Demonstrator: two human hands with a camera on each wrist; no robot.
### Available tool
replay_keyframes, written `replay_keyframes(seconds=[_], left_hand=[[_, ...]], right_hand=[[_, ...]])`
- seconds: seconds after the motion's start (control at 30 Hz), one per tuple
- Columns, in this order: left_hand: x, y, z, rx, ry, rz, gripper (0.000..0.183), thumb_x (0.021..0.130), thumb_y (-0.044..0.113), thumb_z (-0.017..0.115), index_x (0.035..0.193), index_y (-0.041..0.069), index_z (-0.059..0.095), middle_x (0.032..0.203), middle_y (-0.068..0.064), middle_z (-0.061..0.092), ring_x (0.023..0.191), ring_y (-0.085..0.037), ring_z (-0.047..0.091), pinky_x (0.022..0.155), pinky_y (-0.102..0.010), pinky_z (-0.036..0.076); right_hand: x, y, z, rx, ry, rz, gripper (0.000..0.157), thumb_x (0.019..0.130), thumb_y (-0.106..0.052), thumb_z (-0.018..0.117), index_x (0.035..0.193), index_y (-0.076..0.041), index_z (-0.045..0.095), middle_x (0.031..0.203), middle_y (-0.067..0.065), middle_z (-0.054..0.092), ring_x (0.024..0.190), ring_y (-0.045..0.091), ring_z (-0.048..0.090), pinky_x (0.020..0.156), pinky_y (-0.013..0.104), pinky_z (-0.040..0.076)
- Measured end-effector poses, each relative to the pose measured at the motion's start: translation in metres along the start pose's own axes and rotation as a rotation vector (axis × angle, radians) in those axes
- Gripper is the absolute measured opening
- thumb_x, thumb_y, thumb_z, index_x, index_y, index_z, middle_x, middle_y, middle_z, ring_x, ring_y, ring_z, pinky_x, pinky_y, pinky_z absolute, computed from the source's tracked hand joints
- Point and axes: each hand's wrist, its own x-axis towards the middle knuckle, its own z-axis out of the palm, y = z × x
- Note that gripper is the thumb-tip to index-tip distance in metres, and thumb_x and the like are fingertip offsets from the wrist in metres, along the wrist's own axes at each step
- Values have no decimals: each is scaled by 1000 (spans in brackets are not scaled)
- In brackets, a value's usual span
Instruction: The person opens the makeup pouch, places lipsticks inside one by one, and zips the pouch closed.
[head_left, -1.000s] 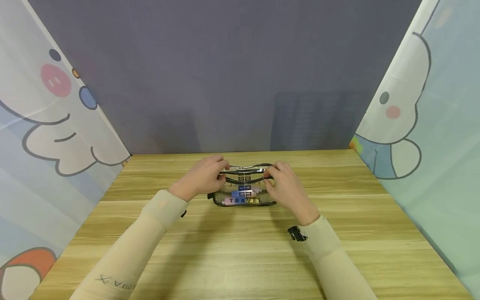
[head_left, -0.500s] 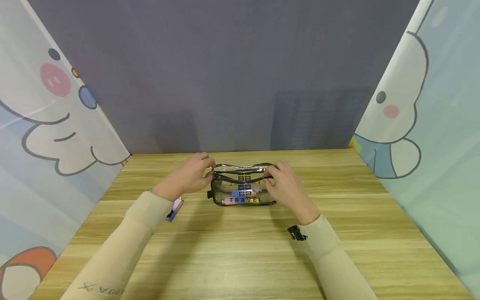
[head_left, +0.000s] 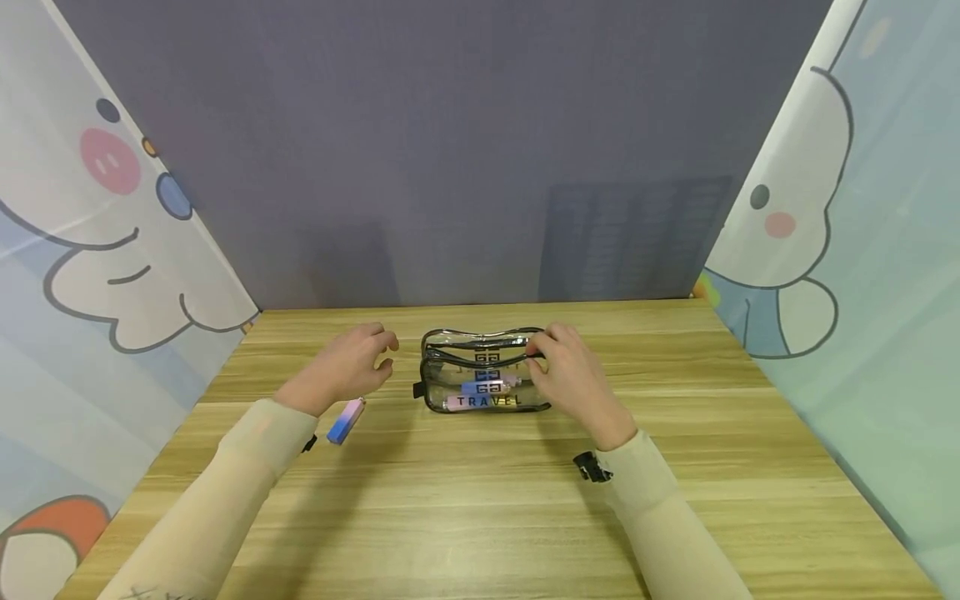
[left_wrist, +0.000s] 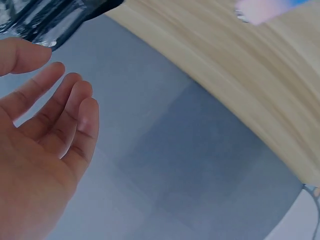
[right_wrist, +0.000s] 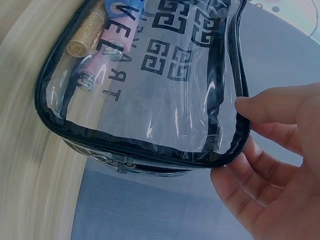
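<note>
A clear travel pouch [head_left: 442, 377] with black edging and TRAVEL lettering stands on the table, its top gaping. My right hand [head_left: 573, 375] pinches the pouch's upper right corner between thumb and fingers, as the right wrist view also shows. Inside the pouch lie slim pink-and-blue sticks [right_wrist: 95, 69] and a gold tube [right_wrist: 90, 35]. Off the pouch's left side hovers my left hand [head_left: 348, 364], fingers loosely bent with nothing between them. Just below that hand, a pink-to-blue stick [head_left: 346, 422] with a silver end lies on the table.
The wooden table [head_left: 480, 517] runs back to a grey wall panel [head_left: 450, 167]. Cartoon-print curtains [head_left: 877, 400] hang along both sides. A black strap [head_left: 593, 467] shows at my right wrist.
My left hand has let go of the pouch's upper left edge and moved left, revealing the stick on the table. The right hand keeps its hold at the pouch's right corner.
</note>
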Motion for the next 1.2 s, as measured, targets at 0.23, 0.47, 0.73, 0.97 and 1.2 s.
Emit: replay_keyframes(seconds=[0.23, 0.47, 0.73, 0.97, 1.2], left_hand=[[-10, -12, 9, -7, -49, -53, 23, 90, 6, 66, 113, 1, 67, 100, -12, 63, 77, -21, 54, 71, -43, 50], [-16, -17, 16, 32, -144, -180, 34, 92, 11, 64, 123, -1, 63, 108, -16, 62, 94, -32, 62, 78, -51, 53], [-24, -20, 26, 69, -201, -268, 37, 94, 16, 65, 126, -2, 62, 113, -20, 63, 101, -39, 64, 81, -57, 53], [-32, -19, 35, 72, -215, -318, 38, 93, 21, 67, 122, -3, 62, 109, -20, 64, 98, -41, 64, 77, -58, 54], [-38, -21, 41, 77, -253, -352, 32, 95, 24, 66, 115, -1, 63, 100, -16, 63, 88, -36, 66, 71, -55, 55]], right_hand=[[0, 0, 1, 12, 2, 2, 8, 89, -6, 74, 97, -5, 71, 94, 6, 58, 87, 25, 52, 71, 37, 47], [1, 1, 1, 7, -2, 2, 8, 90, -6, 74, 97, -6, 72, 95, 6, 58, 89, 25, 53, 72, 38, 49], [1, 2, 2, 4, -7, 3, 9, 89, -7, 74, 98, -6, 72, 95, 6, 58, 89, 25, 53, 73, 38, 48], [0, 3, 2, 6, -2, -3, 8, 90, -7, 74, 97, -6, 72, 94, 6, 57, 86, 24, 51, 71, 37, 46], [1, 3, 2, 0, 2, -7, 8, 89, -7, 75, 97, -6, 72, 94, 6, 58, 86, 24, 52, 70, 36, 47]])
